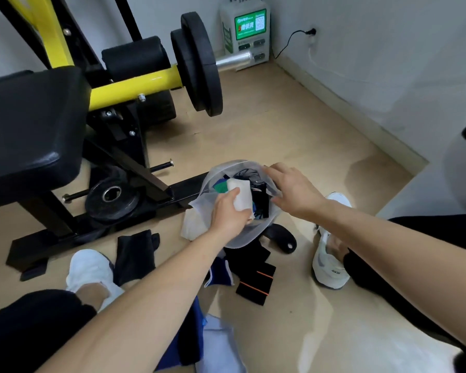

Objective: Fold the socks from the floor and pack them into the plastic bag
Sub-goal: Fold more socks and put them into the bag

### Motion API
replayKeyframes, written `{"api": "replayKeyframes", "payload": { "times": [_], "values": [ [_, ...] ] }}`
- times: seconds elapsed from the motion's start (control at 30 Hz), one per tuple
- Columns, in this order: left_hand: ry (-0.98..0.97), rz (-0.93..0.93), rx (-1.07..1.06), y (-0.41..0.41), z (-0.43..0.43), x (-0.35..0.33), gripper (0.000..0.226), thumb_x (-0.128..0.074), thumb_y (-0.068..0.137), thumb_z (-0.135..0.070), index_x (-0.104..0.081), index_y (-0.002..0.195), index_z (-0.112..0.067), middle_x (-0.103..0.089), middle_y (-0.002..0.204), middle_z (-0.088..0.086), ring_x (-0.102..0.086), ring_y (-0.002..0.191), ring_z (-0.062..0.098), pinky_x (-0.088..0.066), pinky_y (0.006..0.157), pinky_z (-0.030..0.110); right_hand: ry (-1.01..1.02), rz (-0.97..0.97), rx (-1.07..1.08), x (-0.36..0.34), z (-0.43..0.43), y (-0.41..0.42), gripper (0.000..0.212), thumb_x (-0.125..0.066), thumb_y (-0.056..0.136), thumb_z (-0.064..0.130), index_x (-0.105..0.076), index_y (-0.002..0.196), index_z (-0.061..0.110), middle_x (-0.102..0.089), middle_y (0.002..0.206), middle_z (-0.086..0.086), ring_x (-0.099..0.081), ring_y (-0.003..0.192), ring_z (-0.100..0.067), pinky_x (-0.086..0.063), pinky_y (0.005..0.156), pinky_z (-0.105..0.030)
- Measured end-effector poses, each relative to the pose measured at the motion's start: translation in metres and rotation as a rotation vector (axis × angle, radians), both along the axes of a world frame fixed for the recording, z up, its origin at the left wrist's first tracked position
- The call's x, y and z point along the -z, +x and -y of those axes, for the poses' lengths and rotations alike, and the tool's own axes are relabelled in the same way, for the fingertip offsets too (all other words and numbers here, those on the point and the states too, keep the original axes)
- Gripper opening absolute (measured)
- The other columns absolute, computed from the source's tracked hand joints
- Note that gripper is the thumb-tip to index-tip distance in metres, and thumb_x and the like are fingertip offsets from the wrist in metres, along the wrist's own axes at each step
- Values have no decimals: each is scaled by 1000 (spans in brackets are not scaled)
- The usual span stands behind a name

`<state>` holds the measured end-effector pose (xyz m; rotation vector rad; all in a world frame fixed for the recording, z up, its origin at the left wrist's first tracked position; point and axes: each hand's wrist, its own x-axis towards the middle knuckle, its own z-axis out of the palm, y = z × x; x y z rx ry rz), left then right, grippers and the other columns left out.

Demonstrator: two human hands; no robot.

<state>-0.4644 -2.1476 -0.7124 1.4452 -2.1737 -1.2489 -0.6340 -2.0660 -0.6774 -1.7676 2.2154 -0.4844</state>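
Observation:
A translucent plastic bag (pixel 242 235) stands open on the floor, with dark, blue and green folded socks inside. My left hand (pixel 228 215) grips a folded white sock (pixel 241 193) over the bag's mouth. My right hand (pixel 293 188) holds the bag's right rim, fingers spread along it. Loose socks lie on the floor near me: a black pair (pixel 135 255), a black sock with orange stripes (pixel 256 284), a blue sock (pixel 219 273) and a pale blue one (pixel 218 343). A white sock (pixel 193 227) lies by the bag's left side.
A black and yellow weight bench (pixel 38 125) with plates (pixel 197 63) stands at the left, its base frame just behind the bag. A loose weight plate (pixel 112 197) lies under it. My white shoes (pixel 92 273) (pixel 330 262) flank the socks. A wall runs along the right.

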Motion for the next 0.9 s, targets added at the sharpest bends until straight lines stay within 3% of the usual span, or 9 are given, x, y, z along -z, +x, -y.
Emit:
{"api": "replayKeyframes", "payload": {
  "times": [0.1, 0.23, 0.37, 0.43, 0.53, 0.67, 0.9],
  "values": [
    [-17, 44, -70, -20, 13, 21, 74, -72, 89, -14, -38, 154, -17, -38, 150, 10, -40, 139, 28, -35, 112, 35, 105, 45, -11, 11, 1, -4, 76, -64, 85, 9, -36, 150, 34, -35, 151, 1, -49, 125, -30, -44, 100, -36],
    [-81, 80, -138, -35, 32, 47, 76, -74, 88, -12, -37, 154, -10, -38, 151, 13, -39, 140, 29, -32, 111, 30, -1, 128, 48, 7, 11, -3, 83, -60, 85, -3, -25, 150, 36, -41, 145, 5, -52, 123, -28, -42, 100, -33],
    [-106, 48, -149, -49, 52, 67, 77, -73, 89, -10, -35, 155, -8, -34, 155, 14, -33, 144, 26, -24, 113, 24, -77, 214, 61, -1, 21, -7, 86, -55, 82, -7, -22, 154, 27, -41, 140, 5, -50, 121, -28, -40, 98, -29],
    [-116, 97, -117, -52, 59, 80, 76, -72, 90, -11, -34, 156, -11, -35, 156, 14, -35, 144, 27, -26, 114, 27, -90, 227, 35, -2, 24, -9, 87, -56, 81, -8, -21, 155, 23, -39, 143, 5, -49, 123, -29, -42, 100, -31],
    [-140, 322, -41, -47, 68, 99, 75, -66, 96, -28, -27, 159, -19, -36, 153, 15, -40, 139, 33, -35, 111, 38, -93, 226, 36, 1, 29, -14, 89, -61, 80, -8, -23, 155, 22, -38, 144, 6, -49, 124, -30, -44, 103, -37],
    [-122, 526, 41, -43, 72, 109, 81, -58, 97, -47, -12, 161, -31, -21, 160, 15, -38, 139, 40, -37, 110, 44, -98, 199, -5, 3, 31, -8, 90, -66, 78, -6, -26, 154, 18, -40, 144, 1, -51, 123, -33, -45, 100, -42],
    [-28, 508, 64, -48, 51, 91, 88, -56, 93, -56, -4, 161, -34, -8, 164, 17, -28, 145, 43, -35, 113, 48, -64, 197, -80, -1, 21, 9, 90, -67, 80, -5, -23, 156, 15, -36, 153, -2, -40, 137, -26, -39, 106, -37]
  ]
}}
